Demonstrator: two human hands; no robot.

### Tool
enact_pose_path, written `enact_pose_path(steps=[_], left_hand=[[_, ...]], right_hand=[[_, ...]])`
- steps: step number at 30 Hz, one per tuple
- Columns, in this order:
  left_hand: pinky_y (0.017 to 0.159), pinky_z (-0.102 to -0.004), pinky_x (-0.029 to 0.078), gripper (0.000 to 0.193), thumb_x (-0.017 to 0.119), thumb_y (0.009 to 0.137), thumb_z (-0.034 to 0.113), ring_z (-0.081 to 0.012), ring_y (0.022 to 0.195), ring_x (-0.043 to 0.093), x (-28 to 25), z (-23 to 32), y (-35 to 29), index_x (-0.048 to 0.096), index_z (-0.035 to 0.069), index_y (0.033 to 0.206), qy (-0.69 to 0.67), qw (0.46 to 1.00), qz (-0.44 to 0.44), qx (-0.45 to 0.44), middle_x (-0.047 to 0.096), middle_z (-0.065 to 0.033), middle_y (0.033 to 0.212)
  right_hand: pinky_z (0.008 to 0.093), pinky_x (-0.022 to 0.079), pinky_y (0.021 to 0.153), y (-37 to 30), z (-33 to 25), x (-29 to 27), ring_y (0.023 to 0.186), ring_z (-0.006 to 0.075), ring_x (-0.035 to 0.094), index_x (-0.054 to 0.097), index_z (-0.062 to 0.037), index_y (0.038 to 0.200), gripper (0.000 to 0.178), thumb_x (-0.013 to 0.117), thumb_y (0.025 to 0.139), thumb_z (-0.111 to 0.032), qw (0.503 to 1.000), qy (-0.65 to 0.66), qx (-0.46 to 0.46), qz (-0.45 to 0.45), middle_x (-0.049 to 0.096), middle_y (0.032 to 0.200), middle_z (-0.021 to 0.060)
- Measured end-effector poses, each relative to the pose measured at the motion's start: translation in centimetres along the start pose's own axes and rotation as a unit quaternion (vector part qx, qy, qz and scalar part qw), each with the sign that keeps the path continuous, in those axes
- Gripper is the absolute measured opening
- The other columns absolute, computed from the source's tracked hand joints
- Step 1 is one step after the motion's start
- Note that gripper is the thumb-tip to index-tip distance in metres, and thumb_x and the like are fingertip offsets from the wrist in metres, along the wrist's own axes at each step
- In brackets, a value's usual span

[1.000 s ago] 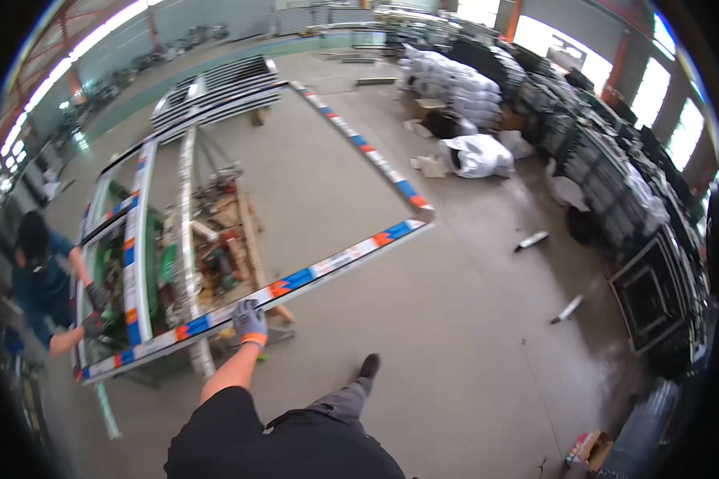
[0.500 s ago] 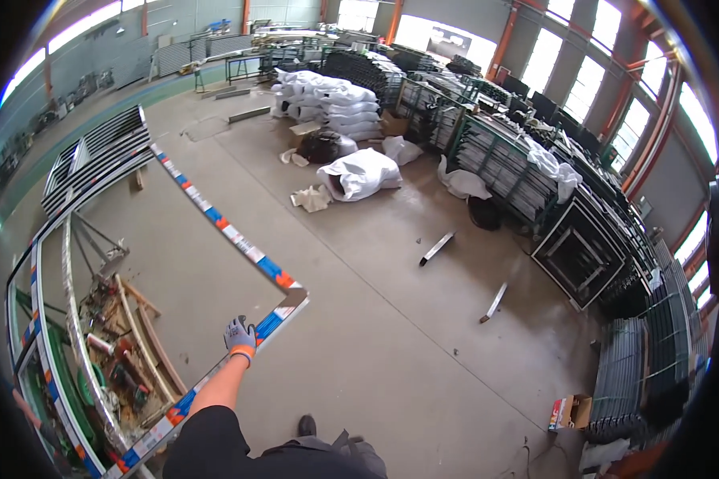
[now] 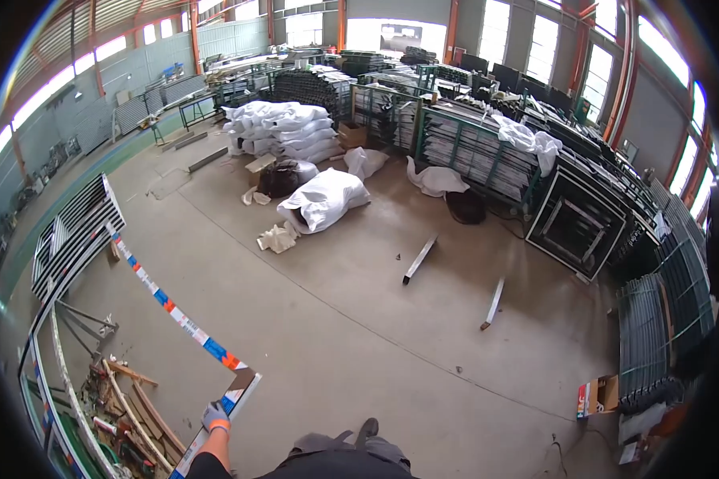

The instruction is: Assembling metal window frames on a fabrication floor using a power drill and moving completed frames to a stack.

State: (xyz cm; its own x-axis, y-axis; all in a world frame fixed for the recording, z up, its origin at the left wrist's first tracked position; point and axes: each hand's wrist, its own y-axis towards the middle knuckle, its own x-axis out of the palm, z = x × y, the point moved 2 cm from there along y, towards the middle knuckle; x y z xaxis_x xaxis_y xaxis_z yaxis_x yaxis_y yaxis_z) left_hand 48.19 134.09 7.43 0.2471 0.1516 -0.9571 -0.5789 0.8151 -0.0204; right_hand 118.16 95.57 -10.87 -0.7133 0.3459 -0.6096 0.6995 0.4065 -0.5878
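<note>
My left hand (image 3: 215, 417), in a grey glove with an orange cuff, is closed on the near bar of a large frame (image 3: 176, 314). Blue, orange and white film wraps the frame's bars. Just ahead of the hand is the frame's corner, with a brown patch on it. One long bar runs from there to the far left; the near bar runs out at the lower edge. My right hand is not in view.
Lower left, wooden rails (image 3: 153, 411) and tools lie beside the frame. A striped metal panel (image 3: 76, 231) stands far left. White sacks (image 3: 327, 199) lie ahead. Two short bars (image 3: 420, 259) rest on the floor. Racks (image 3: 479, 148) and a cardboard box (image 3: 603, 395) are on the right.
The view has tilted up and shifted. My left hand and the frame's corner now appear lower and further left, the hand still on the frame. My visible shoe is further right.
</note>
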Motion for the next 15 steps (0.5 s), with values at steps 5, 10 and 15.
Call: enact_pose_path(steps=[5, 10, 15], left_hand=[[0.082, -0.0456, 0.048, 0.038, 0.049, 0.092, 0.038, -0.0389, 0.094, 0.062, 1.2, 1.0, 2.5, 0.061, 0.003, 0.099, 0.025, 0.986, 0.042, -0.161, 0.065, -0.0216, 0.102], [0.083, -0.0402, 0.049, 0.035, 0.059, 0.091, 0.029, -0.0323, 0.097, 0.063, 3.8, 2.1, 8.1, 0.058, 0.001, 0.112, -0.155, 0.959, 0.075, -0.226, 0.065, -0.0182, 0.107], [0.086, -0.0351, 0.049, 0.042, 0.062, 0.091, 0.024, -0.0266, 0.101, 0.061, 7.0, 6.7, 16.1, 0.050, 0.001, 0.123, -0.424, 0.861, 0.158, -0.231, 0.060, -0.0167, 0.117]], right_hand=[[0.0338, 0.041, 0.042, 8.9, -20.7, -3.4, 0.046, 0.0188, 0.053, 0.059, -0.0091, 0.069, 0.016, 0.061, 0.082, -0.019, 0.989, 0.147, -0.019, -0.015, 0.058, 0.059, 0.0069], [0.0281, 0.040, 0.043, 16.1, -40.3, -4.6, 0.047, 0.0140, 0.053, 0.063, -0.0057, 0.071, 0.018, 0.064, 0.082, -0.020, 0.985, 0.113, -0.124, -0.034, 0.062, 0.062, 0.0066], [0.0281, 0.043, 0.045, 20.3, -44.9, 0.1, 0.049, 0.0139, 0.056, 0.070, -0.0059, 0.080, 0.019, 0.064, 0.083, -0.024, 0.984, -0.071, -0.148, -0.061, 0.065, 0.064, 0.0061]])
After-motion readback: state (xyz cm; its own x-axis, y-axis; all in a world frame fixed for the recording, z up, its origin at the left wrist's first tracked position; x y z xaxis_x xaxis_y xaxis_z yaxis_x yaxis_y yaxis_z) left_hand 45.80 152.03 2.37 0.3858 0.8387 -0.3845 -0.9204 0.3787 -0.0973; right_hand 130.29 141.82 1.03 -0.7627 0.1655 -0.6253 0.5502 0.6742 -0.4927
